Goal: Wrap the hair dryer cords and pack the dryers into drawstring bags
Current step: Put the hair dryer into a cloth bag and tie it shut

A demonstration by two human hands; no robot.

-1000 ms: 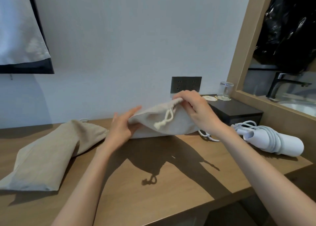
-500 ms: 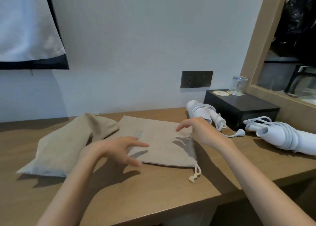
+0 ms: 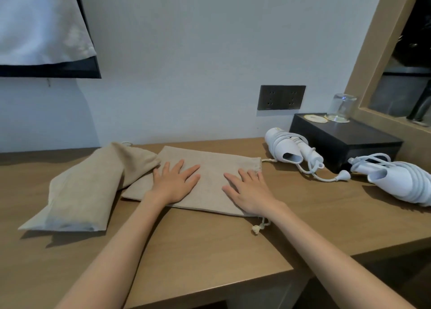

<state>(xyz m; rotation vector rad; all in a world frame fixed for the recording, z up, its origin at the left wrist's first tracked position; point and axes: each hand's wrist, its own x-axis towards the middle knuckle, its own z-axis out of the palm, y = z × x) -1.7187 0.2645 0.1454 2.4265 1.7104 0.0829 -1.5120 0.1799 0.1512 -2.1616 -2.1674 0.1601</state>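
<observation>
Both hands lie flat with fingers straight: left hand and right hand press the empty drawstring bag onto the surface, centre frame.

Step, as judged: flattening the bag before filling. Smooth outward from the middle, then lift only the top layer at the mouth.

Bag's long axis runs left to right. The mouth, with its knotted cord end, faces right, toward the wrapped dryer. The dryer lies upper left to lower right, nozzle toward lower right.
</observation>
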